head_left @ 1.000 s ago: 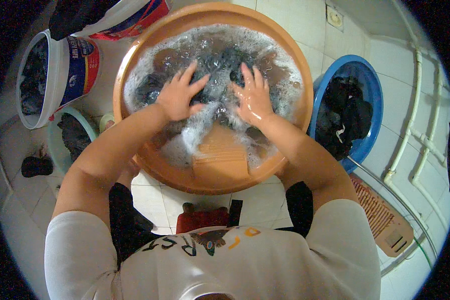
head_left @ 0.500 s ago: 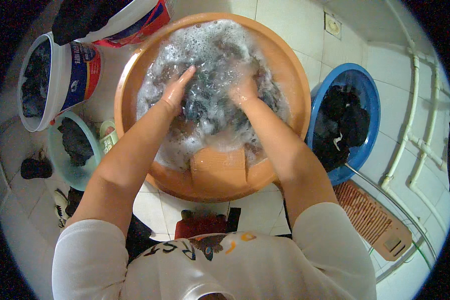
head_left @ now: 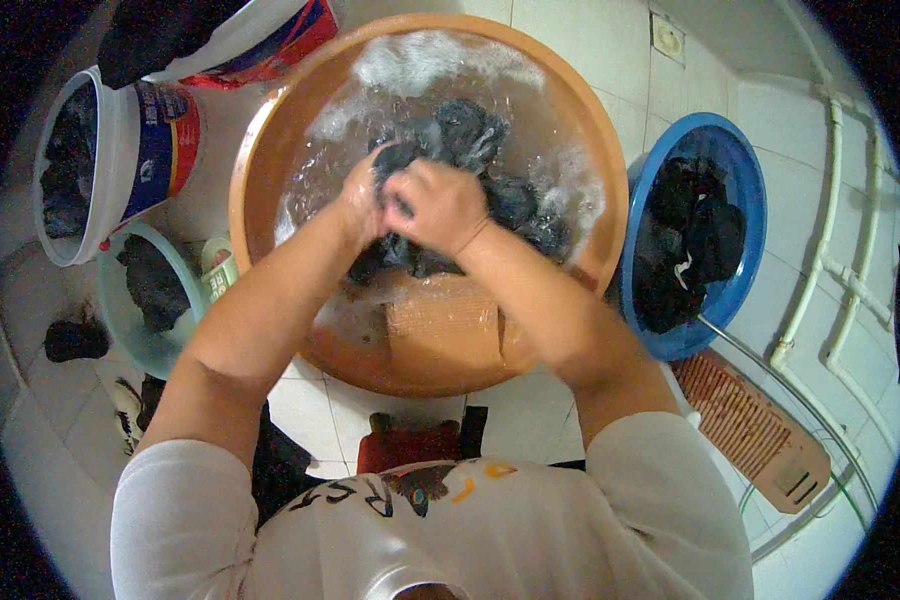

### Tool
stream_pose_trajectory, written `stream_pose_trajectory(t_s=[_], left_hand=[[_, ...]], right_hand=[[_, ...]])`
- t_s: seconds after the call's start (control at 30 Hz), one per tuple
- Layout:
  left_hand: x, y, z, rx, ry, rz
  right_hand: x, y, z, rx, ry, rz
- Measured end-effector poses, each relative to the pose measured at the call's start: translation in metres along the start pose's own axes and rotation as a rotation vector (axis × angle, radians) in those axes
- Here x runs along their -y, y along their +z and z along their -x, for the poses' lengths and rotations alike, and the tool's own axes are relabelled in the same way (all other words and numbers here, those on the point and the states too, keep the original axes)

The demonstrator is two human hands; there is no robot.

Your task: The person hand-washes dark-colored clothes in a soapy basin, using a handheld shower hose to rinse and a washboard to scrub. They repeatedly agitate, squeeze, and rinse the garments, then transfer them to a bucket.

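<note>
A wide orange tub (head_left: 598,150) holds soapy water and a heap of wet dark cloth (head_left: 460,130). Both of my hands are together over the left part of that heap. My left hand (head_left: 363,190) is closed around a bunch of the dark cloth, its fingers partly hidden. Curled into a fist beside it, my right hand (head_left: 438,205) grips the cloth too, with a bit of it showing at the thumb. What garment the cloth belongs to cannot be made out. A ribbed washboard slope (head_left: 445,320) is on the tub's near side.
On the right stands a blue basin (head_left: 755,215) of dark clothes, with a brown washboard (head_left: 755,430) below it. White buckets (head_left: 120,150) with dark cloth and a pale green basin (head_left: 185,260) are at the left. Pipes (head_left: 815,240) run along the right wall.
My hands have come together from apart in the suds and now grip the dark cloth. The heap shows above the water, and the foam has drawn back toward the tub's edges.
</note>
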State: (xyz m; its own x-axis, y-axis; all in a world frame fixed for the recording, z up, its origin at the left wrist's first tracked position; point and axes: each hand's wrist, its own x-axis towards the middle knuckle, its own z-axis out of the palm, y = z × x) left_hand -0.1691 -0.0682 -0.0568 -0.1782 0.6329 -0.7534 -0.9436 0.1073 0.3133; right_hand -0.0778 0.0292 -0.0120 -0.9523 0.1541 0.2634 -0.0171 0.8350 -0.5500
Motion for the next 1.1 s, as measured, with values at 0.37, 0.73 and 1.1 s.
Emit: stream_pose_trajectory(t_s=[0.37,0.73,1.1], left_hand=[[-0.017,0.004,0.057,0.222,1.18,-1.881],[-0.03,-0.042,0.025,0.206,0.622,-1.902],[-0.051,0.016,0.034,0.509,0.893,-1.168]], right_hand=[[-0.072,-0.039,0.044,-0.033,0.163,0.387],[-0.08,-0.049,0.021,0.388,0.82,0.092],[-0.064,-0.042,0.016,0.161,0.757,-0.474]])
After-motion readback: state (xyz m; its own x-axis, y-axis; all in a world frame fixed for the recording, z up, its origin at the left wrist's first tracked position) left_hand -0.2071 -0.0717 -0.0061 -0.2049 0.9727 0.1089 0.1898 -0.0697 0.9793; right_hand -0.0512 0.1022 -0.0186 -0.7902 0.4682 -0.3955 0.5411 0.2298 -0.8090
